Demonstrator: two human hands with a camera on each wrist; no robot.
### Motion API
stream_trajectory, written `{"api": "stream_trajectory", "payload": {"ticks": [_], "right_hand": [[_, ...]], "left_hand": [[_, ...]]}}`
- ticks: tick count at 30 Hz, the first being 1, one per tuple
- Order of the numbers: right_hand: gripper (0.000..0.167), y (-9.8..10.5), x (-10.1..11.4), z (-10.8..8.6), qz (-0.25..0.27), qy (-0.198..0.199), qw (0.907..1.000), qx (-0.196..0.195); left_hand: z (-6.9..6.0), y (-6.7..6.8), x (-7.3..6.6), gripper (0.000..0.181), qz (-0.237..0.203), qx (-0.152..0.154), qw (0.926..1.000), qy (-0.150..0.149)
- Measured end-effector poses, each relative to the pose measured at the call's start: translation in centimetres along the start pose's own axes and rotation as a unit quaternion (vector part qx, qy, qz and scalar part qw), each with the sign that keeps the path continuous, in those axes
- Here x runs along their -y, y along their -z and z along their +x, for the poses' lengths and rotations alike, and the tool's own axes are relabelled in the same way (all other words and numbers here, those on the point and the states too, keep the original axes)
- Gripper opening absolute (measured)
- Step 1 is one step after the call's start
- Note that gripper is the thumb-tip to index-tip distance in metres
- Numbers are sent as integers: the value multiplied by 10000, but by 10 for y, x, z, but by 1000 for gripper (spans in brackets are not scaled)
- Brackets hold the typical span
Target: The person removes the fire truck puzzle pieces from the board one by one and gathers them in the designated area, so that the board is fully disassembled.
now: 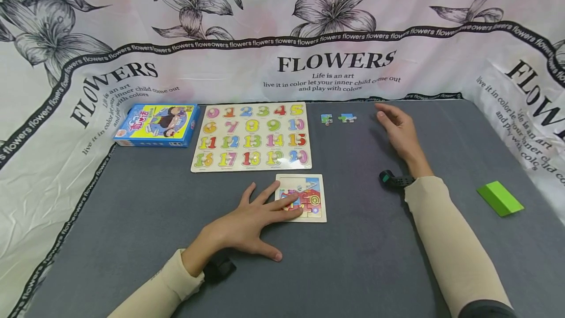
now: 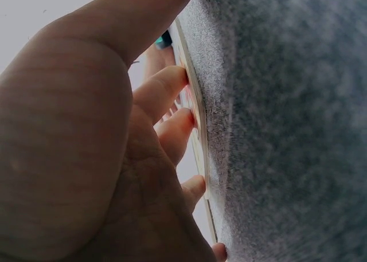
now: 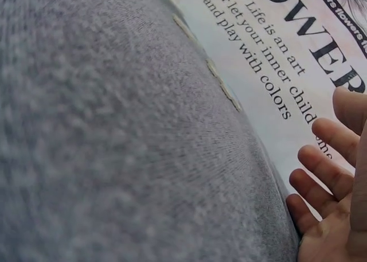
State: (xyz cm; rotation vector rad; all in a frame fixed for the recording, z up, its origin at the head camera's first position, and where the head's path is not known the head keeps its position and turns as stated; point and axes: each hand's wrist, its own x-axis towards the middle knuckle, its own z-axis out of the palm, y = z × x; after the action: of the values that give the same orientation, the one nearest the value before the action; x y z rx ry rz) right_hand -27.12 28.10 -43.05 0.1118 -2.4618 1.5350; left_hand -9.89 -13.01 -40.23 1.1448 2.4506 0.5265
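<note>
My left hand (image 1: 247, 227) rests with fingers spread over a small wooden jigsaw board (image 1: 314, 212), which has a red vehicle picture and a plain border. In the left wrist view its fingertips touch the board (image 2: 199, 110) near its edge, while the thumb sticks out to the side. Part of the picture is hidden beneath the fingers. My right hand (image 1: 399, 134) hovers by the far edge of the table, fingers loosely bent around nothing. To its left lie two loose jigsaw pieces, a smaller piece (image 1: 326, 119) and a wider piece (image 1: 347, 118), apart from each other.
Behind the small board lies a larger number puzzle board (image 1: 251, 134) with colourful numerals. A blue and yellow box (image 1: 165, 125) sits at the back left. A green block (image 1: 500, 198) is at the right. Flower-printed cloth (image 1: 331, 72) rises behind the grey tabletop (image 1: 353, 269).
</note>
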Motion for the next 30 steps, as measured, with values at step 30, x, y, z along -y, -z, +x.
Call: {"api": "stream_trajectory", "payload": {"ticks": [30], "right_hand": [[25, 12, -2, 4, 2246, -517, 9609, -1532]], "left_hand": [[0, 0, 1, 97, 16, 77, 10000, 3]]}}
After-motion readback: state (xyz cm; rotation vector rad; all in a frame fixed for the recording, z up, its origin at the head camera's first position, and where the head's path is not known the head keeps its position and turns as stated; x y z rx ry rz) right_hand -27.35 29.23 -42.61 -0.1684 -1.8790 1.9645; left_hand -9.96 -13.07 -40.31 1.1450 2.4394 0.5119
